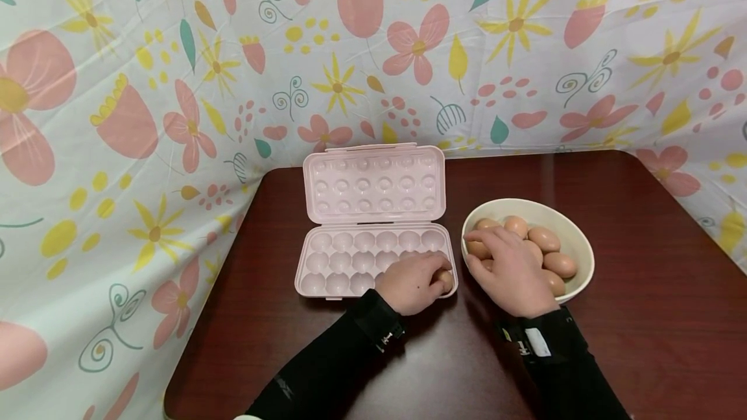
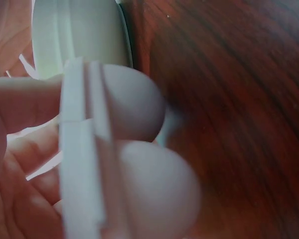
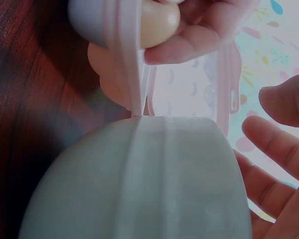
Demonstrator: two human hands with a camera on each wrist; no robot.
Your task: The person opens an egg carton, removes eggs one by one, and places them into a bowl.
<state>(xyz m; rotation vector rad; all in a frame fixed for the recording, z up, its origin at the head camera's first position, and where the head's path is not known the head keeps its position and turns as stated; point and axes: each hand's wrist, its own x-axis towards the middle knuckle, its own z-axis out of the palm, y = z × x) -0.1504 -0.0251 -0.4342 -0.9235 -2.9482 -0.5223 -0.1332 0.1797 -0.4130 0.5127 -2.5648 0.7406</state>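
Observation:
A pink egg carton (image 1: 375,222) lies open on the table, its lid leaning back. At its front right corner my left hand (image 1: 413,282) pinches a brown egg (image 1: 446,279) seated in a cup. The right wrist view shows that egg (image 3: 159,22) too, with the fingers of the left hand (image 3: 204,30) around it. To the right stands a cream bowl (image 1: 585,264) with several brown eggs (image 1: 544,238). My right hand (image 1: 513,271) reaches over its left side, thumb and fingers spread apart above the eggs, hiding some of them.
Both containers stand close together on a dark reddish-brown wooden table (image 1: 659,316). A floral-printed cloth (image 1: 362,50) hangs behind and along the left side. Black wrist straps (image 1: 373,319) sit on both sleeves.

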